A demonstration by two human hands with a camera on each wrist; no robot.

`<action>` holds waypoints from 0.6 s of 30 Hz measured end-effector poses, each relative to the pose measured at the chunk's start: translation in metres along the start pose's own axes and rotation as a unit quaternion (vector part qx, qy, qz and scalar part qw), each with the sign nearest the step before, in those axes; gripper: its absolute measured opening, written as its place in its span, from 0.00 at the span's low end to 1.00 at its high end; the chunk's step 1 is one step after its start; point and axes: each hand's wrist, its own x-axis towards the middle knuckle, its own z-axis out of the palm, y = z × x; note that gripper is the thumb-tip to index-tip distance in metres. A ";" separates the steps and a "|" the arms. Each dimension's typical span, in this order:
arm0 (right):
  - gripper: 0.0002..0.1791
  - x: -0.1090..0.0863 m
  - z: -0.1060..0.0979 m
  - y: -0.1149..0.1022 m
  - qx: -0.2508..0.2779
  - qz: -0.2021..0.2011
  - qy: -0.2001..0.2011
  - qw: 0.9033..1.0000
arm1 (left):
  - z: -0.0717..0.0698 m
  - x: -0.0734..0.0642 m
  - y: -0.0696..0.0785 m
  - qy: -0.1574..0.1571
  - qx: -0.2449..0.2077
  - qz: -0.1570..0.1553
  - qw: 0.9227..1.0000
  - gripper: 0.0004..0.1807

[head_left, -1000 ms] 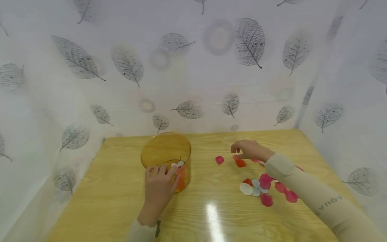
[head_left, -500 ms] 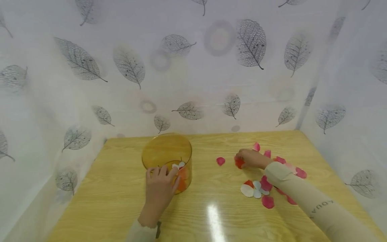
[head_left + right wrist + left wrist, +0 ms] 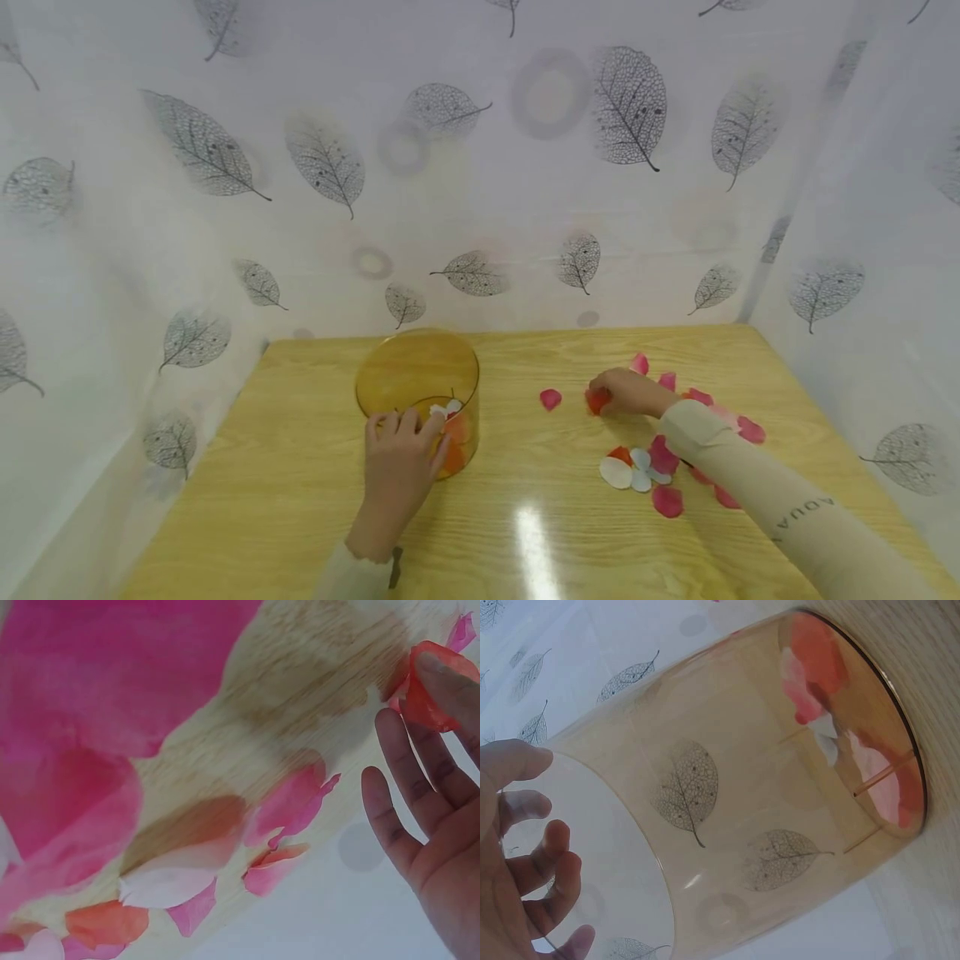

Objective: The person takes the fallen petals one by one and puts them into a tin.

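A clear amber bin [image 3: 417,364] stands upright on the table, left of the middle. My left hand [image 3: 397,471] holds its near rim, fingers curled over the edge. Red, pink and white petals [image 3: 817,656] lie on its floor, with thin brown sticks [image 3: 885,776] among them. On the right, my right hand [image 3: 632,392] pinches a red petal [image 3: 421,705] between thumb and fingers, close over the table. A single pink petal [image 3: 551,399] lies to the left of that hand.
Several pink and red petals lie scattered around and under the right forearm [image 3: 738,462]. Nearer me are a white petal [image 3: 616,472], a pale blue flower [image 3: 641,471] and a dark pink petal [image 3: 667,502]. Leaf-printed white sheeting [image 3: 480,208] encloses the wooden table [image 3: 300,433].
My right hand has come down onto the red petal and now pinches it; it was above it with fingers free. The left hand has stayed on the bin's rim.
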 end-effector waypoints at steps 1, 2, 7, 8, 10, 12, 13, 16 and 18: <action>0.11 0.000 -0.001 0.000 0.000 -0.003 0.002 1.000 | 0.000 0.000 0.000 0.000 0.000 0.000 1.000 0.18; 0.09 -0.001 -0.001 0.000 0.001 -0.007 0.002 1.000 | -0.001 0.000 0.000 -0.001 0.000 0.000 1.000 0.17; 0.09 -0.003 -0.003 -0.001 0.006 -0.030 0.010 0.999 | -0.002 0.001 0.001 -0.004 -0.002 -0.002 1.000 0.17; 0.10 -0.003 -0.003 -0.001 0.006 -0.035 0.011 0.999 | -0.002 0.001 0.001 -0.005 -0.002 -0.002 1.000 0.17; 0.11 -0.003 -0.004 0.000 0.002 -0.041 0.013 0.999 | -0.003 0.001 0.001 -0.005 -0.002 -0.002 1.000 0.17; 0.11 -0.003 -0.005 0.000 0.000 -0.038 0.010 0.999 | -0.003 0.001 0.001 -0.004 -0.003 -0.003 1.000 0.17; 0.10 -0.003 -0.005 0.000 -0.001 -0.038 0.008 0.999 | -0.003 0.001 0.001 -0.003 -0.003 -0.003 1.000 0.17; 0.07 -0.004 -0.009 0.000 -0.005 -0.036 0.003 0.999 | -0.003 0.001 0.001 -0.003 -0.002 -0.002 1.000 0.17; 0.05 -0.005 -0.016 -0.003 -0.004 -0.036 -0.003 0.999 | -0.002 0.001 0.001 -0.003 -0.001 -0.002 1.000 0.17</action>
